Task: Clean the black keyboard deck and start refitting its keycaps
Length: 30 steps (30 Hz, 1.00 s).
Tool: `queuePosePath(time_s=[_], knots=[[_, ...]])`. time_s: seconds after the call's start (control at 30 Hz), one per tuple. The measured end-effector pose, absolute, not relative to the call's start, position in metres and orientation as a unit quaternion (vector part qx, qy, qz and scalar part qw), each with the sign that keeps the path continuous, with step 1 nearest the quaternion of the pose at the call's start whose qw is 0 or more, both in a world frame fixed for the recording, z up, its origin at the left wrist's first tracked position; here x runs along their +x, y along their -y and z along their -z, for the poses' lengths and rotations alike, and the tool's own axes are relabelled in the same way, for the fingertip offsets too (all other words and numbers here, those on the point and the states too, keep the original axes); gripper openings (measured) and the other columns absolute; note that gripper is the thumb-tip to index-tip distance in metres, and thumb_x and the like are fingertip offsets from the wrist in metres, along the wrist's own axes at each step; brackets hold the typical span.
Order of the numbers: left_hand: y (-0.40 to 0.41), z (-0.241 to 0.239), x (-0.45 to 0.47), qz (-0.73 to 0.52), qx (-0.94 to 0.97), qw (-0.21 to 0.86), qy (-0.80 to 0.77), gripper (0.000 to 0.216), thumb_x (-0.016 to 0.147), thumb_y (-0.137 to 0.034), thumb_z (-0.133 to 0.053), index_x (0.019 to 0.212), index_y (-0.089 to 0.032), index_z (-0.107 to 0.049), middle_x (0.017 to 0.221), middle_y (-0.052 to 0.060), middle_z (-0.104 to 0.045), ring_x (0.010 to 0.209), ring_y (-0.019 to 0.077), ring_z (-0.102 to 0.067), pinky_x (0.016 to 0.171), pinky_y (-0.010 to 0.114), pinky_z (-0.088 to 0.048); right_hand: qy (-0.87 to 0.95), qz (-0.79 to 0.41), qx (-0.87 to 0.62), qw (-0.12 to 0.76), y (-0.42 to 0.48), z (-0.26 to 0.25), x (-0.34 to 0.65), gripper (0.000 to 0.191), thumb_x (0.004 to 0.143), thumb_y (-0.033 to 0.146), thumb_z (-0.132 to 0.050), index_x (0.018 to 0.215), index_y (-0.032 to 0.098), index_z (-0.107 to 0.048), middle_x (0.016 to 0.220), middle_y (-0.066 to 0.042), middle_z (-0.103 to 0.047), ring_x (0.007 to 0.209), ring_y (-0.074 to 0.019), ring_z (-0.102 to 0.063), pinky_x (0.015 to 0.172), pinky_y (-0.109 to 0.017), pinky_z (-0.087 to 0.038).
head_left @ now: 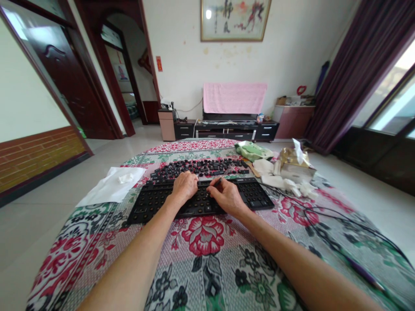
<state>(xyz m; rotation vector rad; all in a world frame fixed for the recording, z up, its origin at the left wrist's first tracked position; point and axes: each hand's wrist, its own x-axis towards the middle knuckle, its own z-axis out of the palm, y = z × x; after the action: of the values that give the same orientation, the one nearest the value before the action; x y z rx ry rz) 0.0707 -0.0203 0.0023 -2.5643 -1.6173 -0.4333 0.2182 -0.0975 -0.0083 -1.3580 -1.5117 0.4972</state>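
Note:
A black keyboard [168, 206] with its keycaps off lies on the flowered tablecloth, round key posts showing. My left hand [185, 186] is over its middle, by the far edge. The fingers are curled and together, and a small pale spot shows at the fingertips; what they hold, if anything, I cannot make out. Just right of it, my right hand [227, 196] is closed in a pinch on a thin dark tool [218, 182], angled toward the key posts. The tool's tip is too small to identify. Behind the keyboard spread many loose black keycaps [181, 166].
A white paper sheet [110, 185] with a crumpled tissue [126, 178] lies left. At right are a green packet [253, 151], a tissue box [296, 166], white cloths [270, 175] and black cable [350, 214]. A purple-handled tool [358, 267] lies near right.

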Motion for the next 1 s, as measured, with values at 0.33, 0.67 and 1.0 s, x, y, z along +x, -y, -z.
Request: queuePosePath(time_s=[0.33,0.67,1.0], knots=[[0.028,0.001,0.070,0.171,-0.827,0.031,0.535,0.032,0.085,-0.024,-0.039,0.094,-0.024,-0.069,0.092,0.006,-0.063,0.088,0.0187,-0.060,0.079,0.027,-0.045,0.629,-0.205,-0.550,0.509,0.098,0.010,0.219,0.012,0.072,0.030,-0.055,0.077,0.019,-0.056,0.060,0.002,-0.059,0.058,-0.0132,-0.055,0.059,-0.025,-0.044],[0.031,0.000,0.045,0.180,-0.857,0.000,0.482,0.021,0.082,-0.025,-0.049,0.088,-0.022,-0.069,0.091,0.005,-0.062,0.090,0.0174,-0.057,0.085,0.027,-0.043,0.631,-0.221,-0.541,0.511,0.096,0.012,0.220,0.013,0.074,0.031,-0.054,0.078,0.019,-0.055,0.061,0.002,-0.058,0.058,-0.0124,-0.055,0.060,-0.025,-0.043],[0.042,-0.005,0.054,0.154,-0.824,0.022,0.544,0.026,0.082,-0.018,-0.045,0.089,-0.024,-0.069,0.092,0.005,-0.061,0.092,0.0188,-0.056,0.083,0.028,-0.045,0.632,-0.215,-0.548,0.503,0.098,0.009,0.220,0.012,0.073,0.029,-0.055,0.078,0.018,-0.056,0.061,0.002,-0.059,0.057,-0.0126,-0.054,0.058,-0.025,-0.043]])
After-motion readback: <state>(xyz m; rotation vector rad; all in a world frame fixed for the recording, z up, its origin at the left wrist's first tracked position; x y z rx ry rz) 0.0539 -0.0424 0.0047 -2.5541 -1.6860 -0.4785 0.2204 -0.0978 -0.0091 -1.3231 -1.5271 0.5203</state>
